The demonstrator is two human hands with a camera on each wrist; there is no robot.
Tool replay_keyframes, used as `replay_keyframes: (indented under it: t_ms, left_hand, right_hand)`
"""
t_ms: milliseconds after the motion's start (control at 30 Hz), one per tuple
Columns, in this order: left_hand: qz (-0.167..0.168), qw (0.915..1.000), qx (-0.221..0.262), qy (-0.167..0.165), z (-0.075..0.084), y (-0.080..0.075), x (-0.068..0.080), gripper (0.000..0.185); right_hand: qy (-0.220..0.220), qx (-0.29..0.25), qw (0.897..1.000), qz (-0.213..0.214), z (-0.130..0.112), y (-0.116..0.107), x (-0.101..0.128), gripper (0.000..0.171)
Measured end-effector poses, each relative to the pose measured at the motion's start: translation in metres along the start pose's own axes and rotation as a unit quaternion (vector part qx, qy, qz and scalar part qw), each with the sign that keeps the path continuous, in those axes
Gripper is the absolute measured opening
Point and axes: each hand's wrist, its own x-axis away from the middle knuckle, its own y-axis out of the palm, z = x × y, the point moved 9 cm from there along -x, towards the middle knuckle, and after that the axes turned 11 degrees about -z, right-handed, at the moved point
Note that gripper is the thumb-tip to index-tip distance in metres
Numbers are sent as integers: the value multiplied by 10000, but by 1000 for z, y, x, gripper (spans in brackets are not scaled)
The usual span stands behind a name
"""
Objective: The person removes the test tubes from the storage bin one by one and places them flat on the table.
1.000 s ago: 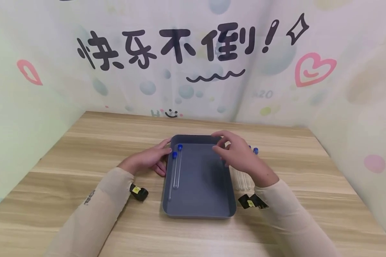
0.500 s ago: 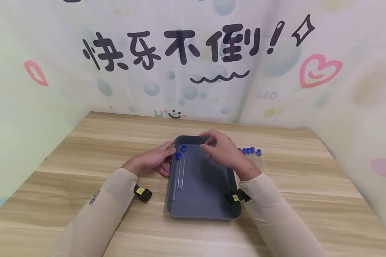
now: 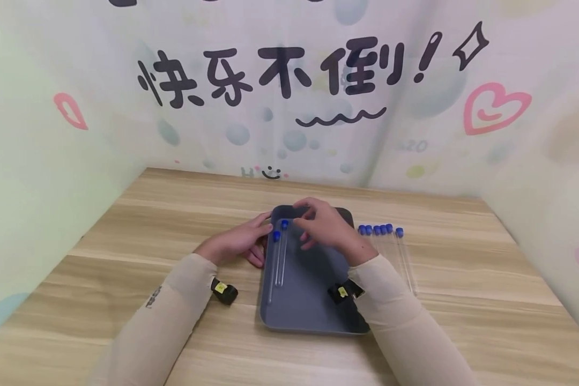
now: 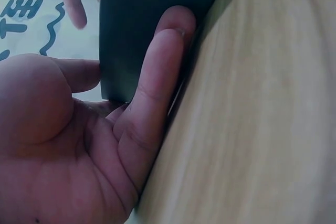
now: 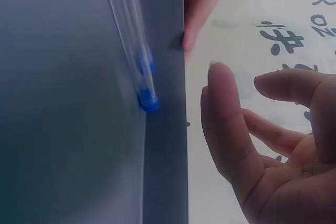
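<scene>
Two clear test tubes with blue caps (image 3: 280, 262) lie side by side along the left wall of a grey tray (image 3: 309, 328), caps at the far end. My left hand (image 3: 238, 241) is at the tray's left side: in the left wrist view its fairly straight fingers (image 4: 157, 72) lie against the outer wall, with the thumb at the rim. Over the tray's far part hovers my right hand (image 3: 325, 228), beside the tube caps. The right wrist view shows a gap between its bent fingers and thumb (image 5: 289, 82), with nothing held there.
Several more blue-capped test tubes (image 3: 405, 262) lie in a row on the wooden table (image 3: 477, 300), right of the tray and partly behind my right forearm. A printed cloth backdrop (image 3: 289, 139) stands behind the table.
My right hand has moved left across the tray toward the two tubes, and its fingers have spread apart. The tubes on the right have come into sight. My left hand stays at the tray.
</scene>
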Motion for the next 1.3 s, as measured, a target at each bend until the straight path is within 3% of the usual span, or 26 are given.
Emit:
replay_keyframes:
  t_ms: [433, 833, 1300]
  left_hand:
    - [-143, 9999, 87, -8, 3, 7, -6, 53]
    - [-75, 10000, 33, -54, 5, 6, -4, 53]
    - [-33, 10000, -39, -69, 3, 2, -1, 53]
  right_hand:
    - [301, -334, 9989, -160, 23, 13, -20, 44]
    - [601, -869, 9935, -429, 43, 22, -31, 55]
    - [679, -597, 9939, -632, 50, 29, -41, 68]
